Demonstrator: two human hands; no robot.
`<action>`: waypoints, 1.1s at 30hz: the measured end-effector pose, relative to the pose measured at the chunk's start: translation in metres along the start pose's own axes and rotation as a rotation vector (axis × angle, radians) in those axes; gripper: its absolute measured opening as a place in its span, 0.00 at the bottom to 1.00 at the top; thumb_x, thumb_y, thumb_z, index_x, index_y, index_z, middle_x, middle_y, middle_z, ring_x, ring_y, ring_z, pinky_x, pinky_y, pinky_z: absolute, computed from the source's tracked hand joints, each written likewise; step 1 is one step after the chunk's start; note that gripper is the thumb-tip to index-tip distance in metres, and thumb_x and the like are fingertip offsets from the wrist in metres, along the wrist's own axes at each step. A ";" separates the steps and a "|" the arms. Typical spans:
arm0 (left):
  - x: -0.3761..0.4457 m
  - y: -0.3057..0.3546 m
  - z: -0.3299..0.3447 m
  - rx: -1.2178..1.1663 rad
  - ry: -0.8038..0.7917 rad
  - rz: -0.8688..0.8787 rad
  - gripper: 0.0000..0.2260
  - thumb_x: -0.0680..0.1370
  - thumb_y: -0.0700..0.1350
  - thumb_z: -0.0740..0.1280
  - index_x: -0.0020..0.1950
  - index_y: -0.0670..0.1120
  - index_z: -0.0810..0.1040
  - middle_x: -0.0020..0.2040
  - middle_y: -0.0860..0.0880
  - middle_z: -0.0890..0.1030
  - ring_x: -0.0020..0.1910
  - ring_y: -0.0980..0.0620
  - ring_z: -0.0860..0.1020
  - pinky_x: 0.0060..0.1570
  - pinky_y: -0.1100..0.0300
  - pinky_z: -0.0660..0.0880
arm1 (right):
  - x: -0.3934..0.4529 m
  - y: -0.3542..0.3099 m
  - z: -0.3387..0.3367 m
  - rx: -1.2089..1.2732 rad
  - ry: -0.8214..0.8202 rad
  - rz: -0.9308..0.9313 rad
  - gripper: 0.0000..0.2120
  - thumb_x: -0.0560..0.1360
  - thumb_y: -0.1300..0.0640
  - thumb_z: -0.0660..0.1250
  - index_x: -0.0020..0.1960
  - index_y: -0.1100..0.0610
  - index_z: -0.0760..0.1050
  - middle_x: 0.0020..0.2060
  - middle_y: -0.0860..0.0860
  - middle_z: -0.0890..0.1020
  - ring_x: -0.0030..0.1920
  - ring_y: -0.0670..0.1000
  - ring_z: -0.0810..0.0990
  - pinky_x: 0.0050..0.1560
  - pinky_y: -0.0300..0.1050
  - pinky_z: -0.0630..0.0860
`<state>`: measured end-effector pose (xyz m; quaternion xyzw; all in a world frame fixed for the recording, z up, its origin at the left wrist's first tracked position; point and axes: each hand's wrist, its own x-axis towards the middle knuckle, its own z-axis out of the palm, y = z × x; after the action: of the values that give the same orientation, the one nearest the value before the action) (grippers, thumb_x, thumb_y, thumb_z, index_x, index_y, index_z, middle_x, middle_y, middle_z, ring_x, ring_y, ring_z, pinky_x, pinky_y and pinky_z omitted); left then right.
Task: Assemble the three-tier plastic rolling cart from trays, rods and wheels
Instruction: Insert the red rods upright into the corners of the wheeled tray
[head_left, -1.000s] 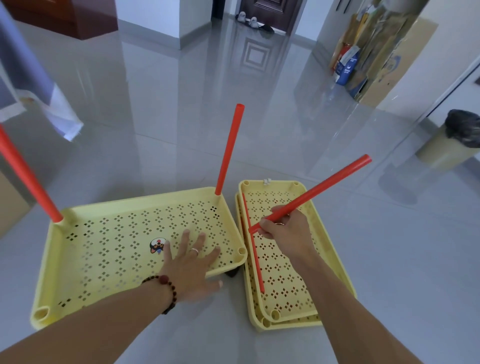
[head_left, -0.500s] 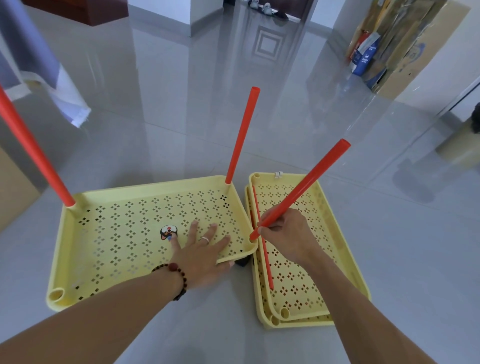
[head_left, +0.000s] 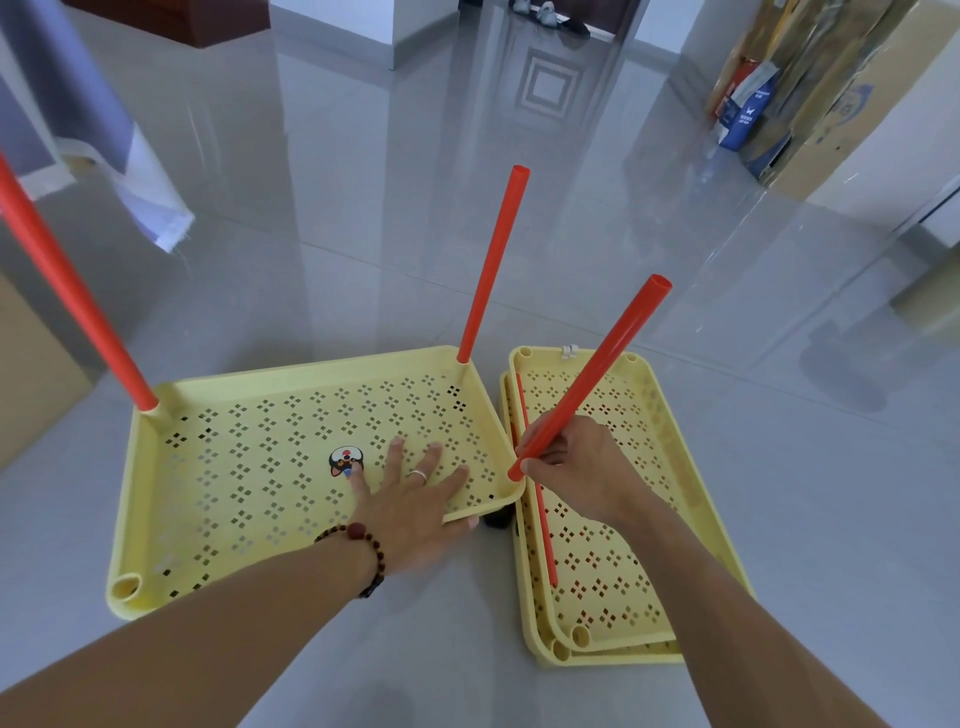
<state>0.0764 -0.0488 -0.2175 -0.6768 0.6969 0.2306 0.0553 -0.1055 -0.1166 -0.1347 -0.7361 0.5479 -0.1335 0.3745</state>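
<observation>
Bare glossy floor (head_left: 363, 270) open on all sides beyond the yellow tray (head_left: 249, 467), two red rods (head_left: 493, 265) already upright in its far corners, near-left socket (head_left: 126, 587) open. Just right, touching edge to edge, two stacked trays (head_left: 639, 519) with a thin red rod (head_left: 540, 514) lying inside. Left hand (head_left: 415, 509) flat, fingers spread, pressing the tray's near-right rim. Right hand (head_left: 576, 467) closed around a tilted red rod (head_left: 592, 374), lower end at the near-right corner socket.
</observation>
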 end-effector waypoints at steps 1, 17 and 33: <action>0.000 0.000 0.000 -0.002 -0.002 -0.002 0.30 0.79 0.67 0.48 0.78 0.61 0.46 0.80 0.52 0.40 0.76 0.39 0.34 0.67 0.27 0.47 | 0.001 0.001 0.001 -0.016 0.000 -0.004 0.07 0.73 0.66 0.71 0.47 0.55 0.79 0.41 0.48 0.85 0.43 0.44 0.86 0.52 0.43 0.82; 0.019 0.001 -0.001 -0.052 0.059 -0.079 0.30 0.78 0.68 0.47 0.78 0.60 0.46 0.80 0.51 0.41 0.76 0.38 0.34 0.67 0.26 0.45 | 0.019 -0.004 0.025 -0.195 0.225 0.024 0.11 0.74 0.52 0.72 0.53 0.56 0.77 0.43 0.47 0.83 0.44 0.47 0.83 0.50 0.42 0.81; 0.036 -0.003 -0.003 -0.044 0.135 -0.122 0.29 0.79 0.67 0.46 0.77 0.59 0.48 0.80 0.50 0.43 0.76 0.36 0.36 0.65 0.24 0.47 | 0.051 -0.002 0.020 -0.303 0.224 -0.049 0.10 0.76 0.50 0.70 0.50 0.57 0.79 0.39 0.46 0.85 0.40 0.46 0.84 0.46 0.44 0.82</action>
<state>0.0770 -0.0833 -0.2299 -0.7330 0.6514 0.1959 0.0074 -0.0737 -0.1544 -0.1573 -0.7777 0.5818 -0.1397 0.1927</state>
